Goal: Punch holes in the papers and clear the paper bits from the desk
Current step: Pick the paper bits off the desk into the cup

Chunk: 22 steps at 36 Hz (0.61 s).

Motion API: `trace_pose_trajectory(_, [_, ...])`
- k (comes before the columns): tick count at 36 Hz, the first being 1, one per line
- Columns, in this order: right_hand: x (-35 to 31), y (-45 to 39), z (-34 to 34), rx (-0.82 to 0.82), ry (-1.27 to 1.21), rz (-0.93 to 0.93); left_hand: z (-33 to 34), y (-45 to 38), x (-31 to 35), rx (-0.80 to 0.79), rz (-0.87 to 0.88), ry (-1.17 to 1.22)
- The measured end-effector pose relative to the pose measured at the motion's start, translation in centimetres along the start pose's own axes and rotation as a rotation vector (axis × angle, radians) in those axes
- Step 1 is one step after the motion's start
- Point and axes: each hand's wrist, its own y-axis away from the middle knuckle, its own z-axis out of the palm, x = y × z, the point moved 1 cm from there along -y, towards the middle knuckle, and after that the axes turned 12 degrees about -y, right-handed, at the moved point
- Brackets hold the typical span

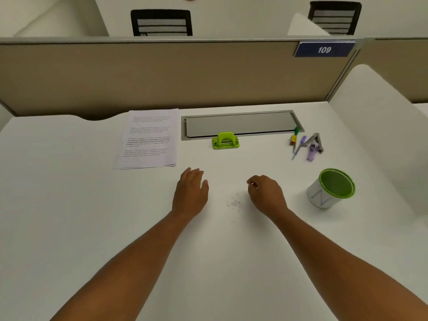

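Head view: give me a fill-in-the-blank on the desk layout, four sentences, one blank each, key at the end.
1. The hole punch on the desk is ____ in colour.
2. The loose paper bits lie between the left hand and the ____ hand.
3. The blue sign on the partition reads ____.
4. The stack of papers lies to the ____ of the hole punch.

Missing words: green; right; 109; left

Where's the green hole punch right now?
In the head view the green hole punch sits mid-desk, at the front edge of the grey cable tray, right of the paper stack.
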Motion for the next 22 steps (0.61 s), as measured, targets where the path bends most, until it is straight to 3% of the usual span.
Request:
trace_pose_trajectory(8, [0.3,3.2,3.2,-0.235,0.177,-0.426,2.6,2.8,1.0,-0.013,0.087,-0.145])
trace_pose_trajectory(15, [-0.5,2.0,5.8,-0.438,0.319,-0.504,3.3,4.0,0.2,-0.041,0.046,-0.156])
trace_pose_trajectory(22, [2.7,4.0,3.1,-0.432,0.405,-0.567,4.0,4.3,0.8,-0.102,0.094,-0.218])
